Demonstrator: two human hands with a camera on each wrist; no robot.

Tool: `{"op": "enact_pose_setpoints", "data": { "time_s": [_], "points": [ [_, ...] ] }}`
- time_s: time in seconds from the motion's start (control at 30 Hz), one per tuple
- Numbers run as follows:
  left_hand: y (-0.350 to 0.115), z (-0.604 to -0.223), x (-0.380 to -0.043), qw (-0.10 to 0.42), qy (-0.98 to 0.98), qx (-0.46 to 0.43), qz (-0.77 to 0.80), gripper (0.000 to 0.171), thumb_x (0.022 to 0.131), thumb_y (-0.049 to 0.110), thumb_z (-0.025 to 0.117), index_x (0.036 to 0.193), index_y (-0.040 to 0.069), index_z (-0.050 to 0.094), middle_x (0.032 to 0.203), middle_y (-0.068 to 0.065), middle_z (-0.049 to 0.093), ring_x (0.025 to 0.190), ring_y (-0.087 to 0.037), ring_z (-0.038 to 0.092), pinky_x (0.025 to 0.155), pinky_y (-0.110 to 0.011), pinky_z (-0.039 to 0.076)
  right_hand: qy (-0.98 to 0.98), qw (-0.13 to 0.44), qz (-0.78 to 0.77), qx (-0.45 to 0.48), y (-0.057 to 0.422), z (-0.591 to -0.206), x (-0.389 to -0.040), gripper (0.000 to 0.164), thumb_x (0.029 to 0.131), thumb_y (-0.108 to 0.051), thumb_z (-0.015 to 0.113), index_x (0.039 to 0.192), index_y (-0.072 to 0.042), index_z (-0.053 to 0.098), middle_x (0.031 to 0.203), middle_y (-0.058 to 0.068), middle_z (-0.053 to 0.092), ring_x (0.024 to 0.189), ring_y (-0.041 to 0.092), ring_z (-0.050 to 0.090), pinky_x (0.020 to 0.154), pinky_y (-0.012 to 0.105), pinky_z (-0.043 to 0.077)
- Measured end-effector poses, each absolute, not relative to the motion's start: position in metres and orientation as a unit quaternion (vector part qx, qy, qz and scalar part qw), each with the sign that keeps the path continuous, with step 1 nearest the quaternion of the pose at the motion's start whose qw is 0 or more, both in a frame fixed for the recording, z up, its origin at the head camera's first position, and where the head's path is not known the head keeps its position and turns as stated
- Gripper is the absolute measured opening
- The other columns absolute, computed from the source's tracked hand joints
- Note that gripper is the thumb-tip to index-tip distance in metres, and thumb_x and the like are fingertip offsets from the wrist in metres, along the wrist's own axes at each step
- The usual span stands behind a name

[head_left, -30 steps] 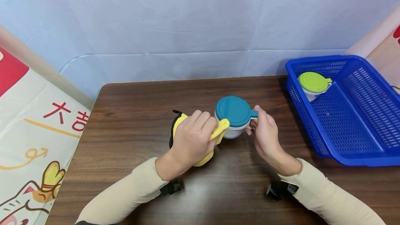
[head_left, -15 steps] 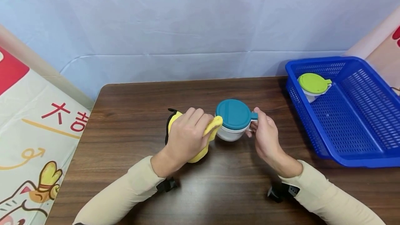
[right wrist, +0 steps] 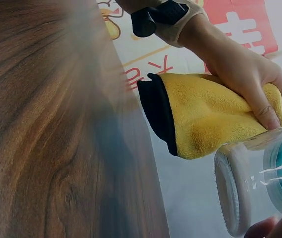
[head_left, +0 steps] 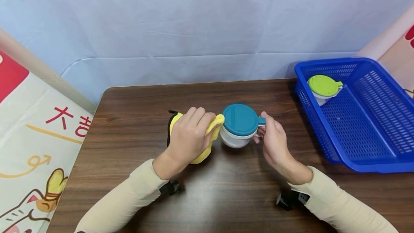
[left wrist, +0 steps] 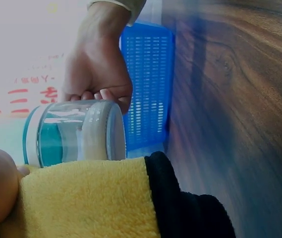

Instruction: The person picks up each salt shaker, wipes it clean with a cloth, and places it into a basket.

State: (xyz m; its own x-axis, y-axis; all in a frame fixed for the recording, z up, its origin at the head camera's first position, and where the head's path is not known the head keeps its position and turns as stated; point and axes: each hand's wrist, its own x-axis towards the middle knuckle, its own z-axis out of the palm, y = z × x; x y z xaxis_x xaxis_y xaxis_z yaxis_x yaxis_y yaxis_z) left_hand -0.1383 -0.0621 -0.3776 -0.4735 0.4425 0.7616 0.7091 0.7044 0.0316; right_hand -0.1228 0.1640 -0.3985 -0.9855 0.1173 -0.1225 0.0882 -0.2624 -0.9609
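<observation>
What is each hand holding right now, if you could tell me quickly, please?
Left hand: closed, holding the cloth.
Right hand: closed, holding the blue-lidded jar.

Left of the teal-lidded jar (head_left: 239, 121), my left hand (head_left: 190, 134) covers much of the yellow cloth (head_left: 202, 156); right of that jar, the blue basket (head_left: 372, 167) runs off the head view's edge and hides part of the green-lidded jar (head_left: 323, 86).

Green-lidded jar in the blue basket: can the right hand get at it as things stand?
Probably not: the right hand grips the teal-lidded jar. Otherwise the way looks free; the blue basket is open-topped, on that hand's side, and nothing covers the green-lidded jar.
</observation>
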Motion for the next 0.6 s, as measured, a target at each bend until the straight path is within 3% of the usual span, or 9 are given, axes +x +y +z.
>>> {"op": "enact_pose_setpoints", "data": {
  "time_s": [0.6],
  "points": [
    [-0.0687,-0.3794,-0.1462,0.368,-0.861,-0.301,-0.179,0.013,0.096,0.016,0.071,0.094,0.004,0.066,0.079,-0.007,0.055,0.067,-0.024,0.05,0.057,-0.032,0.048,-0.611,0.001,0.786,-0.098,0.1632,-0.3982,-0.122,0.054,0.111,-0.026,0.036,0.058,-0.016,0.039,0.056,-0.005,0.045,0.056,0.011,0.039,0.054,0.023,0.034]
  ]
}}
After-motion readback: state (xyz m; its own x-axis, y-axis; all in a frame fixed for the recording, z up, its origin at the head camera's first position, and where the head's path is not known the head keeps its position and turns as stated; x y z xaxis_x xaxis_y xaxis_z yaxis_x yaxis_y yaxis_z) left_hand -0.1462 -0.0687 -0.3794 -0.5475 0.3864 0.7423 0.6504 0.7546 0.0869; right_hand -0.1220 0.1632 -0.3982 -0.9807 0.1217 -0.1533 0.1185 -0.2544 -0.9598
